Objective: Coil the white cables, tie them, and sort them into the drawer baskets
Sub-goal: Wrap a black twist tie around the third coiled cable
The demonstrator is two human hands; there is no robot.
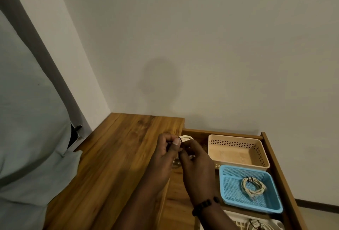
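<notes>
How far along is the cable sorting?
Done: one tied coil lies in the blue basket, and another shows in the white basket at the bottom edge. In hand: left hand and right hand pinch a dark band around a white coil. Left: finish the tie, then basket it; the beige basket holds no coil.

From my remote view, I can read no text, label, brand, number or sign on anything in the head camera's frame.

3 baskets [238, 151], 3 cable coils [253, 186], 2 hands [194, 158], 1 drawer [286, 171].
</notes>
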